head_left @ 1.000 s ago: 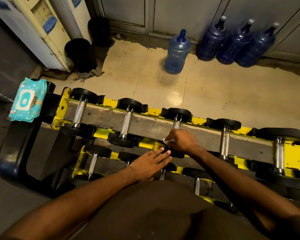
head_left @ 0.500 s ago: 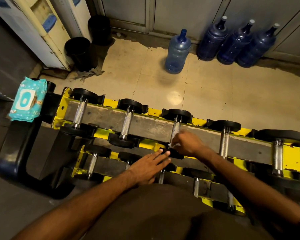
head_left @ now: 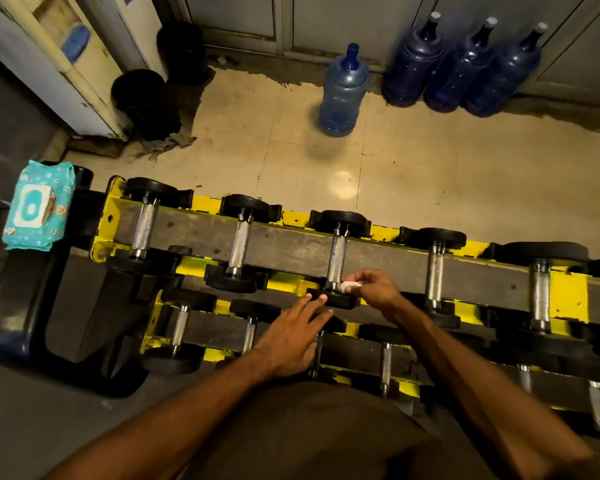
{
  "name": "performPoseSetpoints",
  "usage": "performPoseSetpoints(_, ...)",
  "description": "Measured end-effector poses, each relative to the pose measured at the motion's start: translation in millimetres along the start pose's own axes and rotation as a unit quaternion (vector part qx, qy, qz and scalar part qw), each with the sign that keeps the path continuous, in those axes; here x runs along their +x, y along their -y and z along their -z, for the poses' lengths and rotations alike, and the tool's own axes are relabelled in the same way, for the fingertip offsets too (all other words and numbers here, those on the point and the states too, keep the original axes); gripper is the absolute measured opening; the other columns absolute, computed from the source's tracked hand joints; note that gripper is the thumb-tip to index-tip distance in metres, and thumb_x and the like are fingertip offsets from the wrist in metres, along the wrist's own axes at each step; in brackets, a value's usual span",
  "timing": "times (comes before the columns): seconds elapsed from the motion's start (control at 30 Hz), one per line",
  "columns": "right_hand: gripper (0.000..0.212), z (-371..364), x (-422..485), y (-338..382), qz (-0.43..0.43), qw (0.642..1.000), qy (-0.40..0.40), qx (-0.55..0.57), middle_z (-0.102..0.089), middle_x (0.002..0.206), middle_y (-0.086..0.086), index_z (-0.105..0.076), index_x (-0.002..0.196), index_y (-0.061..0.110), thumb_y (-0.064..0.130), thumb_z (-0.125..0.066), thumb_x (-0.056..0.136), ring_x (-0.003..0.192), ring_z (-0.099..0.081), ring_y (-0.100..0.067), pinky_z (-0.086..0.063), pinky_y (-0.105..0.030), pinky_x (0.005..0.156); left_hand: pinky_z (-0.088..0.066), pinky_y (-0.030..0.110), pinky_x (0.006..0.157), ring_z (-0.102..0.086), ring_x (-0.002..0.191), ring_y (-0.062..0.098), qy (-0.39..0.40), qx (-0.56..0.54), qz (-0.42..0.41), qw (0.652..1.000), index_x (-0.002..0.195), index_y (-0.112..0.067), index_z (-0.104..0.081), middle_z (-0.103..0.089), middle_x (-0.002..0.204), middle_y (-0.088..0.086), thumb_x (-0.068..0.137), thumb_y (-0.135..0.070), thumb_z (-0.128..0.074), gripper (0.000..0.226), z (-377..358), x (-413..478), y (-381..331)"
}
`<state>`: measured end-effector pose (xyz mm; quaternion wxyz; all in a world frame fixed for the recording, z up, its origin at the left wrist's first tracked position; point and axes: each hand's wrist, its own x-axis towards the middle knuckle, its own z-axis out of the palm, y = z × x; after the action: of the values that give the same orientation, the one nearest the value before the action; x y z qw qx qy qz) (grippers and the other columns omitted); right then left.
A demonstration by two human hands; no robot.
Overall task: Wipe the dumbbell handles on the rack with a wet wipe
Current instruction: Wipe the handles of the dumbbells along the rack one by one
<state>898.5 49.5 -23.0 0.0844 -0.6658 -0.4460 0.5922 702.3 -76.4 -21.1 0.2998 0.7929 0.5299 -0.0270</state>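
A yellow two-tier rack [head_left: 568, 296] carries several black dumbbells with knurled steel handles. My right hand [head_left: 378, 289] pinches a small white wet wipe [head_left: 349, 285] against the near end of the third dumbbell handle [head_left: 336, 259] on the upper tier. My left hand [head_left: 293, 336] lies flat, fingers straight, with its fingertips on that dumbbell's near black weight [head_left: 340, 301]. The handles to the left [head_left: 239, 242] and right [head_left: 434, 275] stand bare.
A teal wet-wipe pack [head_left: 37, 206] lies on a black bench [head_left: 18, 306] left of the rack. Blue water jugs [head_left: 342, 91] stand on the tiled floor behind, with black bins [head_left: 142, 98] beside white cabinets at the back left.
My right hand with the wipe has slid down the third handle toward its near end and shifted slightly right, uncovering most of the handle. My left hand has stayed on the near weight.
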Motion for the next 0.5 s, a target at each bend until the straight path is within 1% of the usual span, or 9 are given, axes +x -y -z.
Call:
performPoseSetpoints(0.07, 0.022, 7, -6, -7, 0.011, 0.999, -0.033, 0.040, -0.069, 0.102, -0.010, -0.068, 0.100, 0.013, 0.000, -0.074, 0.083, 0.089, -0.066, -0.020, -0.051, -0.022, 0.060, -0.027, 0.043, 0.121, -0.018, 0.150, 0.024, -0.059, -0.024, 0.005, 0.998, 0.157, -0.022, -0.024, -0.021, 0.163, 0.005, 0.095, -0.029, -0.052, 0.069, -2, -1, -6)
performPoseSetpoints(0.1, 0.024, 10, -10, -11, 0.017, 0.997, -0.044, 0.058, -0.068, 0.101, -0.008, -0.068, 0.100, 0.016, -0.001, -0.073, 0.083, 0.088, -0.064, -0.019, -0.049, -0.022, 0.059, -0.033, 0.042, 0.117, -0.030, 0.144, 0.022, -0.095, -0.030, -0.002, 0.995, 0.155, -0.020, -0.030, -0.033, 0.156, 0.005, 0.093, -0.029, -0.054, 0.067, -4, 0, -10)
performPoseSetpoints(0.13, 0.024, 14, -15, -13, 0.018, 0.996, -0.048, 0.076, -0.069, 0.101, -0.008, -0.069, 0.098, 0.018, -0.001, -0.072, 0.084, 0.086, -0.064, -0.018, -0.049, -0.024, 0.059, -0.038, 0.039, 0.113, -0.038, 0.137, 0.020, -0.121, -0.033, -0.012, 0.992, 0.152, -0.020, -0.036, -0.041, 0.149, 0.004, 0.091, -0.030, -0.056, 0.065, -6, 2, -15)
performPoseSetpoints(0.17, 0.023, 18, -19, -17, 0.017, 0.993, -0.048, 0.102, -0.070, 0.099, -0.010, -0.070, 0.095, 0.019, -0.002, -0.071, 0.085, 0.084, -0.064, -0.019, -0.049, -0.027, 0.060, -0.039, 0.037, 0.111, -0.043, 0.132, 0.018, -0.134, -0.037, -0.022, 0.990, 0.150, -0.020, -0.039, -0.045, 0.143, 0.003, 0.091, -0.031, -0.055, 0.062, -8, 4, -21)
performPoseSetpoints(0.27, 0.020, 28, -35, -24, 0.008, 0.984, -0.036, 0.173, -0.071, 0.094, -0.012, -0.071, 0.089, 0.015, -0.004, -0.068, 0.086, 0.082, -0.065, -0.022, -0.055, -0.036, 0.069, -0.041, 0.035, 0.107, -0.048, 0.126, 0.015, -0.149, -0.079, -0.025, 0.985, 0.148, -0.021, -0.045, -0.052, 0.137, -0.001, 0.093, -0.032, -0.054, 0.057, -11, 17, -42)
performPoseSetpoints(0.33, 0.016, 38, -42, -30, -0.003, 0.976, -0.030, 0.218, -0.071, 0.096, -0.015, -0.071, 0.089, 0.011, -0.004, -0.069, 0.085, 0.082, -0.067, -0.023, -0.059, -0.037, 0.070, -0.045, 0.036, 0.104, -0.050, 0.123, 0.011, -0.165, -0.146, 0.009, 0.975, 0.147, -0.024, -0.045, -0.054, 0.134, -0.005, 0.095, -0.035, -0.057, 0.055, -7, 32, -61)
performPoseSetpoints(0.37, 0.015, 45, -46, -32, -0.005, 0.970, -0.026, 0.240, -0.071, 0.093, -0.015, -0.071, 0.089, 0.010, -0.004, -0.069, 0.086, 0.079, -0.068, -0.023, -0.060, -0.036, 0.069, -0.046, 0.036, 0.103, -0.051, 0.122, 0.009, -0.172, -0.188, 0.032, 0.966, 0.148, -0.026, -0.044, -0.054, 0.135, -0.007, 0.095, -0.036, -0.059, 0.056, -4, 42, -71)
performPoseSetpoints(0.43, 0.012, 59, -54, -35, -0.013, 0.962, -0.005, 0.271, -0.072, 0.084, -0.012, -0.070, 0.092, 0.008, -0.003, -0.066, 0.088, 0.072, -0.070, -0.021, -0.059, -0.030, 0.061, -0.048, 0.030, 0.101, -0.052, 0.120, 0.004, -0.175, -0.272, 0.076, 0.943, 0.150, -0.028, -0.042, -0.053, 0.137, -0.010, 0.093, -0.035, -0.067, 0.063, 1, 59, -90)
performPoseSetpoints(0.5, 0.010, 78, -61, -43, -0.023, 0.961, 0.029, 0.276, -0.074, 0.081, -0.010, -0.070, 0.094, 0.008, 0.000, -0.067, 0.088, 0.068, -0.070, -0.020, -0.057, -0.029, 0.056, -0.049, 0.028, 0.099, -0.054, 0.117, 0.003, -0.189, -0.326, 0.092, 0.922, 0.149, -0.027, -0.045, -0.055, 0.138, -0.009, 0.089, -0.033, -0.074, 0.067, 0, 74, -112)
